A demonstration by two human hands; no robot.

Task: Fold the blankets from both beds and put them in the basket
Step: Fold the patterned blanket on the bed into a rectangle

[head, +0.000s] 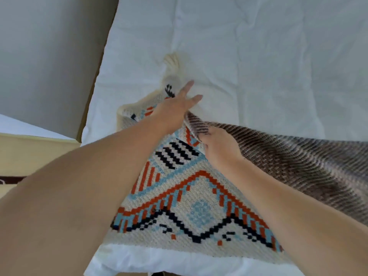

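Head view. Knit blanket [179, 212] in cream, orange, pale blue and black, spread pattern-up on the white bed sheet [278, 66], reaching from the near edge of the bed to a corner pointing away and slightly left. At that far corner, a cream tassel [172, 60] lying on the sheet.

Left hand [177, 104]: flat, fingers straight and spread, resting on the blanket just short of the tasselled corner, holding nothing. Right hand [217, 144]: fingers curled, pinching a turned-back edge of the same blanket, just beside the left hand and a little nearer the body.

From that pinch, brown-striped underside [288, 162] running off to the right and toward the near side, lifted off the sheet close to the fingers. So: gripped edge in the middle, loose flap to the right of the grip, patterned face to the left and below, fold line slanting from near right up to far left.

Judged as mid-fold, early in the task; no basket to be made out with certainty here. Next move likely turns on carrying the pinched edge along that slant toward the tasselled corner, the left hand being the nearer one to pin or meet it. Risk: knit stretching or the flap sagging skew, corners missing each other.
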